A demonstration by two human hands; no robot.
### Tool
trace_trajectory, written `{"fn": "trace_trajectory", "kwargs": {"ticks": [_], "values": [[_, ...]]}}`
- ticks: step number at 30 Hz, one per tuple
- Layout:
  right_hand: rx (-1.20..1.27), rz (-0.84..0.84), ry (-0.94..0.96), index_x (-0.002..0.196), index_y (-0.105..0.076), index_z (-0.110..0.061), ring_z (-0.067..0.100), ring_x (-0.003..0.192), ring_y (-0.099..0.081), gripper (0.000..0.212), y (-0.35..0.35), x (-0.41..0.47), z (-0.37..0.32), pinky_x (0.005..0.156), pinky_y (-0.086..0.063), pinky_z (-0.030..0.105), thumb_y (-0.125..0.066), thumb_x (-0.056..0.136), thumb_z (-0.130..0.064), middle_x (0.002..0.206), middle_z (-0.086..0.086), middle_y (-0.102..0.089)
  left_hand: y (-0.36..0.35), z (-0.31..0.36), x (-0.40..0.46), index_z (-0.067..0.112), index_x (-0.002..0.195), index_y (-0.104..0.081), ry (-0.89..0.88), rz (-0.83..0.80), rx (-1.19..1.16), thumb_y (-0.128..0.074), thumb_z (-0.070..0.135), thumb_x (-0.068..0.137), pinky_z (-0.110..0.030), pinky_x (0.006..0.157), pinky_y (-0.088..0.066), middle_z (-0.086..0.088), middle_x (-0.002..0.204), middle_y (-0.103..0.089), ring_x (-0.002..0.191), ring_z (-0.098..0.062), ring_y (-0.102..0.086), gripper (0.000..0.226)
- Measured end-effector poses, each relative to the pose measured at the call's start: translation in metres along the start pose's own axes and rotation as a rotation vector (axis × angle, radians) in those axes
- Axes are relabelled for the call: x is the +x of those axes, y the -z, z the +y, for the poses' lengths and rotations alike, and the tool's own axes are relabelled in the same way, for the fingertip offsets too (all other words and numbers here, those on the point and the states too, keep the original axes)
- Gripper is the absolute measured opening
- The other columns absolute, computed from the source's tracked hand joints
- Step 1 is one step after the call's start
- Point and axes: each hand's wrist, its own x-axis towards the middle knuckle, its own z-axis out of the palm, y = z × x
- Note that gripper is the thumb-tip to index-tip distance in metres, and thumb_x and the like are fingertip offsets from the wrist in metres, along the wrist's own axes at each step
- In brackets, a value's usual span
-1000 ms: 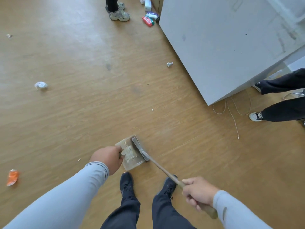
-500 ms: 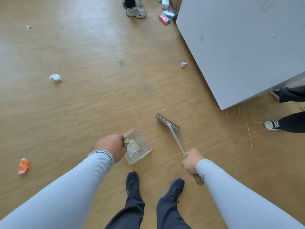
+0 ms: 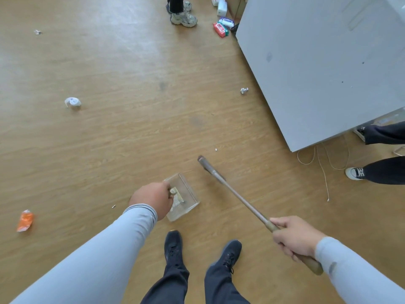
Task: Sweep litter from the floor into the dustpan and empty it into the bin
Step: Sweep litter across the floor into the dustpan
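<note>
Left hand (image 3: pixel 153 199) grips the handle of the clear dustpan (image 3: pixel 183 197), fingers curled round it; pan sits low at the floor, just ahead of the feet, some pale litter already inside. Right hand (image 3: pixel 294 236) is wrapped round the broom (image 3: pixel 237 197) handle near its near end. Broom's long axis runs from the right hand diagonally far-left to the head (image 3: pixel 205 163), which lies just right of and beyond the pan, apart from it. Nearest litter: a tiny white scrap (image 3: pixel 216 149) just beyond the head. Likely next stroke pulls near-left toward the pan. Crumpled foil (image 3: pixel 244 90) is further off, right-hand side.
</note>
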Motion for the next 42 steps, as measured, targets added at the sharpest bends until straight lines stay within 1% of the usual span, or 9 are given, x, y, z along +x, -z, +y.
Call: {"fn": "trace_trajectory", "kwargs": {"ticks": [3,9,15,23,28,34,37,40,42], "values": [[-0.062,0.02,0.008,0.15,-0.046,-0.017,0.02,0.048,-0.047,0.062,-0.023,0.031,-0.015,0.048,-0.044,0.029,-0.05,0.089,-0.005,0.065,0.011,-0.056,0.001,0.0,0.002,0.03,0.113,-0.059,-0.011,0.0,0.016,-0.047,0.041,0.099,-0.034,0.073,-0.056,0.004,0.101,-0.069,0.089,-0.024,-0.067,0.021],[-0.2,-0.191,0.013,0.156,-0.037,-0.021,0.016,0.05,-0.053,0.07,-0.06,0.025,-0.025,0.05,-0.05,0.027,-0.049,0.088,-0.009,0.066,0.007,-0.062,0.0,0.0,0.003,0.03,0.114,-0.058,-0.018,0.006,0.021,-0.047,0.04,0.1,-0.035,0.072,-0.057,0.004,0.099,-0.069,0.086,-0.024,-0.067,0.021],[0.074,-0.242,-0.041,0.151,-0.046,-0.022,0.015,0.044,-0.042,0.065,0.013,-0.002,0.014,0.043,-0.039,0.025,-0.06,0.089,-0.008,0.059,0.008,-0.052,0.002,-0.003,-0.002,0.033,0.116,-0.059,-0.025,-0.006,0.004,-0.049,0.039,0.098,-0.036,0.073,-0.061,0.006,0.094,-0.07,0.082,-0.021,-0.068,0.022],[0.18,-0.072,0.041,0.153,-0.041,-0.015,0.016,0.038,-0.042,0.063,0.053,-0.022,0.034,0.041,-0.039,0.025,-0.054,0.094,0.0,0.052,0.007,-0.052,0.016,0.001,-0.01,0.032,0.123,-0.061,-0.043,-0.009,-0.003,-0.048,0.043,0.099,-0.029,0.065,-0.05,0.009,0.094,-0.065,0.084,-0.018,-0.064,0.029],[0.205,0.056,0.065,0.156,-0.038,-0.012,0.019,0.039,-0.042,0.069,0.081,0.023,0.028,0.04,-0.04,0.025,-0.057,0.09,-0.003,0.053,0.012,-0.052,0.048,0.042,0.018,0.032,0.122,-0.063,-0.042,0.029,0.02,-0.052,0.042,0.098,-0.028,0.066,-0.047,0.01,0.091,-0.059,0.081,-0.018,-0.057,0.028],[0.313,0.166,0.026,0.149,-0.047,-0.011,0.018,0.037,-0.044,0.062,0.142,0.091,-0.014,0.038,-0.038,0.021,-0.057,0.088,-0.004,0.051,0.011,-0.054,0.087,0.095,0.074,0.032,0.121,-0.064,-0.013,0.049,-0.002,-0.054,0.04,0.098,-0.027,0.069,-0.046,0.009,0.091,-0.059,0.081,-0.019,-0.056,0.027],[0.364,0.197,-0.005,0.138,-0.056,-0.018,0.019,0.038,-0.047,0.055,0.167,0.123,-0.036,0.039,-0.038,0.019,-0.058,0.085,-0.005,0.051,0.01,-0.056,0.104,0.116,0.111,0.033,0.12,-0.064,-0.019,0.049,0.027,-0.054,0.041,0.097,-0.028,0.069,-0.047,0.01,0.09,-0.061,0.081,-0.019,-0.059,0.026],[0.377,0.206,-0.007,0.108,-0.057,-0.022,0.021,0.039,-0.044,0.031,0.177,0.151,-0.057,0.041,-0.038,0.02,-0.055,0.083,-0.004,0.047,0.011,-0.052,0.112,0.132,0.142,0.031,0.115,-0.063,-0.017,0.025,0.068,-0.053,0.04,0.098,-0.029,0.068,-0.05,0.009,0.09,-0.063,0.083,-0.02,-0.062,0.022],[0.327,0.208,-0.002,0.084,-0.057,-0.016,0.022,0.038,-0.046,0.013,0.174,0.168,-0.065,0.048,-0.041,0.026,-0.053,0.081,-0.005,0.048,0.009,-0.051,0.115,0.137,0.157,0.031,0.117,-0.063,-0.012,0.024,0.082,-0.053,0.041,0.098,-0.031,0.073,-0.053,0.009,0.096,-0.067,0.088,-0.02,-0.065,0.024]]}}
